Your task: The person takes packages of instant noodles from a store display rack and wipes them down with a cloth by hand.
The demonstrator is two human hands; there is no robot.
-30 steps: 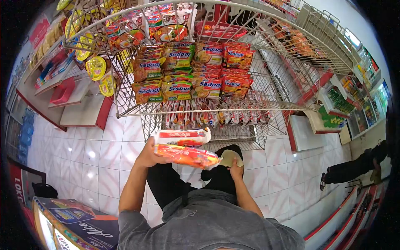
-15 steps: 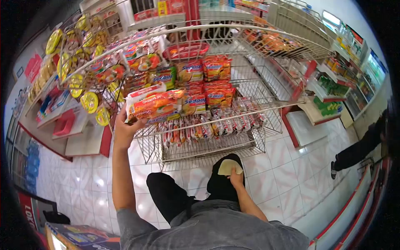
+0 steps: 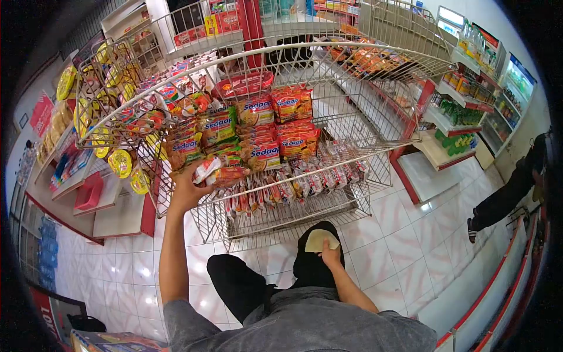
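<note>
My left hand (image 3: 189,190) is closed round instant noodle packets (image 3: 226,175), orange with a white end, just inside the front rail of the wire rack (image 3: 293,226). Its fingertips are partly hidden behind the packets. Right behind them stand stacks of Sedaap noodle packets in green (image 3: 218,128), orange-brown (image 3: 185,149) and red (image 3: 294,105). A row of silvery-red packets (image 3: 316,182) fills the front of the shelf. On my right knee, my right hand (image 3: 331,256) grips a folded beige cloth (image 3: 319,240).
Yellow-lidded noodle cups (image 3: 121,163) hang at the rack's left. A red-edged white shelf (image 3: 120,217) stands beyond them. At right is another shelf unit (image 3: 431,176) with green bottles (image 3: 460,142). A person's dark-clad leg (image 3: 501,202) shows at far right.
My left hand has lowered the noodle packets from above the front rail into the rack, in front of the stacks. My right hand stays on the knee with the cloth.
</note>
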